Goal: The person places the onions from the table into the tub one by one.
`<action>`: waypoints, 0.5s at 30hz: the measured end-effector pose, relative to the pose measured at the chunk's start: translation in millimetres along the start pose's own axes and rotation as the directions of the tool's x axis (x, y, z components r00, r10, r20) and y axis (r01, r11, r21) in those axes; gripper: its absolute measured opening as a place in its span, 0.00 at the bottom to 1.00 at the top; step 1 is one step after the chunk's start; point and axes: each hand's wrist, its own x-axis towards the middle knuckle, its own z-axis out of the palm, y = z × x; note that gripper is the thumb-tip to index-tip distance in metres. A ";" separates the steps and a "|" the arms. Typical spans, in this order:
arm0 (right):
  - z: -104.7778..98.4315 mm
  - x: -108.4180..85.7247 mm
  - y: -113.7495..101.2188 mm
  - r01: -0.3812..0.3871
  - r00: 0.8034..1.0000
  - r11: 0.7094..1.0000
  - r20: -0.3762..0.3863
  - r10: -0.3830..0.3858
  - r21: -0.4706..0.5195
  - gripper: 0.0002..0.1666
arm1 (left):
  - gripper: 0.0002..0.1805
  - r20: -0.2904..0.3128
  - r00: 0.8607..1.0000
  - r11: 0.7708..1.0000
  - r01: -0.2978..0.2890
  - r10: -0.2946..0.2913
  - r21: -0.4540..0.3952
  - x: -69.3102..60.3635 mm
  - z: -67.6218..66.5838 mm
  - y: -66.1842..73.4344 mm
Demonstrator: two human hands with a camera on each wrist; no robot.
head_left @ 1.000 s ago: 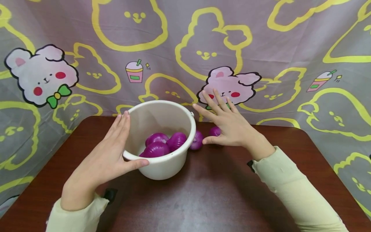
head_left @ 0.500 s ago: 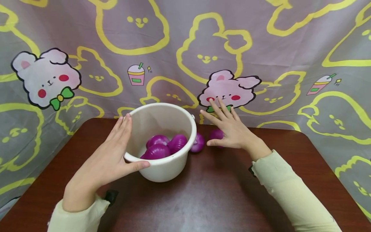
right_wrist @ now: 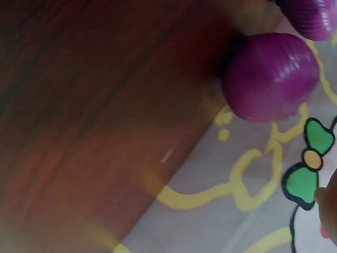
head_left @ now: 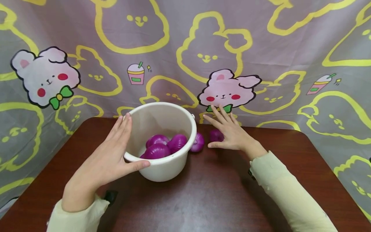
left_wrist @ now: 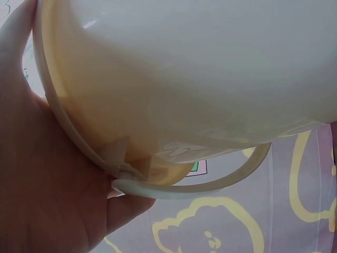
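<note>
In the head view, my left hand (head_left: 101,158) rests against the left side of a white bucket (head_left: 165,169), its fingers straight and its thumb along the front rim. Three peeled purple onions (head_left: 156,151) show inside; a fourth may be partly hidden. Just right of the bucket lies another purple onion (head_left: 197,142). My right hand (head_left: 232,133) hovers with spread fingers and holds nothing, close to a farther onion (head_left: 216,135). The left wrist view shows my palm along the bucket's rim beside its pale handle (left_wrist: 210,187). Two onions, the nearer onion (right_wrist: 271,79) being larger, appear in the right wrist view.
A dark reddish-brown table (head_left: 185,206) carries the bucket and onions. Behind it hangs a grey-mauve cloth (head_left: 174,61) printed with yellow outlines and cartoon rabbits. Both arms wear pale green sleeves (head_left: 290,190).
My right hand has lowered slightly and shifted a little right, its fingers still spread. My left hand and the bucket keep their places; the head view tilts slightly.
</note>
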 end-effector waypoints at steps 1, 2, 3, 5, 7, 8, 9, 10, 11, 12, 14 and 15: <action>1.9 0.2 1.0 0.000 1.000 1.000 0.004 0.000 0.007 0.62 | 0.69 -0.001 1.000 1.000 0.001 -0.001 0.001 0.2 -0.3 0.1; 3.8 0.7 1.8 0.001 1.000 1.000 0.007 -0.001 0.014 0.62 | 0.69 0.000 1.000 1.000 0.002 -0.002 0.002 0.3 -0.4 0.2; 5.5 0.9 2.6 0.000 1.000 1.000 0.013 -0.001 0.022 0.62 | 0.69 0.001 1.000 1.000 0.003 -0.003 0.002 0.4 -0.5 0.3; 9.0 1.4 4.2 -0.005 1.000 0.999 0.025 0.005 0.033 0.62 | 0.69 -0.002 1.000 1.000 0.003 -0.003 0.003 0.4 -0.6 0.1; 12.5 1.8 5.7 -0.017 0.999 0.999 0.035 0.016 0.041 0.62 | 0.69 -0.002 1.000 1.000 0.004 -0.004 0.003 0.2 -0.6 -0.1; 14.2 2.1 6.6 -0.024 0.999 0.999 0.041 0.022 0.045 0.62 | 0.69 -0.003 1.000 1.000 0.004 -0.004 0.004 0.2 -0.7 -0.1; 15.8 2.0 7.2 -0.031 0.999 0.998 0.046 0.028 0.047 0.62 | 0.69 -0.003 1.000 1.000 0.004 -0.004 0.004 0.2 -0.6 -0.1; 17.5 2.0 7.9 -0.037 0.998 0.998 0.051 0.035 0.049 0.62 | 0.69 -0.003 1.000 1.000 0.004 -0.004 0.004 0.2 -0.7 -0.2; 18.8 1.9 8.5 -0.044 0.997 0.998 0.060 0.041 0.051 0.62 | 0.69 -0.001 1.000 1.000 0.006 -0.006 0.004 0.3 -0.6 -0.1; 19.8 2.0 8.9 -0.048 0.997 0.997 0.070 0.044 0.052 0.62 | 0.69 0.001 1.000 1.000 0.008 -0.008 0.004 0.4 -0.5 0.0; 21.4 1.9 9.9 -0.053 0.995 0.997 0.084 0.048 0.052 0.62 | 0.69 0.002 1.000 1.000 0.008 -0.008 0.004 0.9 -0.7 -0.1; 21.9 2.0 10.1 -0.054 0.995 0.997 0.090 0.049 0.052 0.62 | 0.69 0.002 1.000 1.000 0.007 -0.007 0.004 1.3 -0.7 -0.2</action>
